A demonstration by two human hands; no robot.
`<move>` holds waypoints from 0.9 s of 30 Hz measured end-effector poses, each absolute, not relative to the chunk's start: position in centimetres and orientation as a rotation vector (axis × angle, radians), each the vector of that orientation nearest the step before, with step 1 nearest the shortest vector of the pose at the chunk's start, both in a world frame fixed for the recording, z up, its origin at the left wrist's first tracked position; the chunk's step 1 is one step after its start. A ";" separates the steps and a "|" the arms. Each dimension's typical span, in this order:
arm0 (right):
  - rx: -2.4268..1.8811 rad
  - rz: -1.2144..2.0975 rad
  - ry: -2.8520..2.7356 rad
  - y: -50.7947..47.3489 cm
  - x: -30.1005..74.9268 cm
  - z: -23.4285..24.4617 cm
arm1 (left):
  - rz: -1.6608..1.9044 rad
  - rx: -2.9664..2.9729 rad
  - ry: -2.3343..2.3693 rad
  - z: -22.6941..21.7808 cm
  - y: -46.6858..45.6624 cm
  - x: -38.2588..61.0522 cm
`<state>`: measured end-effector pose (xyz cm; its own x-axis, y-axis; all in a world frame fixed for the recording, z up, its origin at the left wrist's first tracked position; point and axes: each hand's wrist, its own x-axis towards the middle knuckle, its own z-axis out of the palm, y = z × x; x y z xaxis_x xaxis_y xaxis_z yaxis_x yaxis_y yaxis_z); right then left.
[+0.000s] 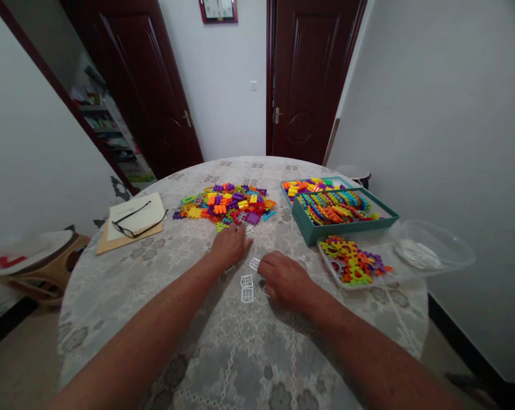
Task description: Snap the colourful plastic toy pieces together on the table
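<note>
White lattice piece (254, 263) at ten o'clock from the bunched right hand (285, 279) looks light, stiff, best edge-pinched; left hand (231, 246) curls by gear-and-connector pile (228, 203), both grips unclear.

Clock (219, 8) cut off @ top, white pc (254, 263) part-hidden by R hand (284, 279), shelf stuff (105, 122) blurry.
</note>
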<state>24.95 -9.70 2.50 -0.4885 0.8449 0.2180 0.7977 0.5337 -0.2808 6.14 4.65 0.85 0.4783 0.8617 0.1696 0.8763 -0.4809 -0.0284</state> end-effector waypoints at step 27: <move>-1.585 0.212 -2.379 -8.5 26.4 0.9 | -0.261 -2.731 -1.306 0.2 4.5 5.3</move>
<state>26.41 -8.49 0.88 -0.3622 0.9208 0.1450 0.8806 0.3890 -0.2707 5.30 4.55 0.17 0.6167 0.7619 0.1978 0.7795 -0.6261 -0.0185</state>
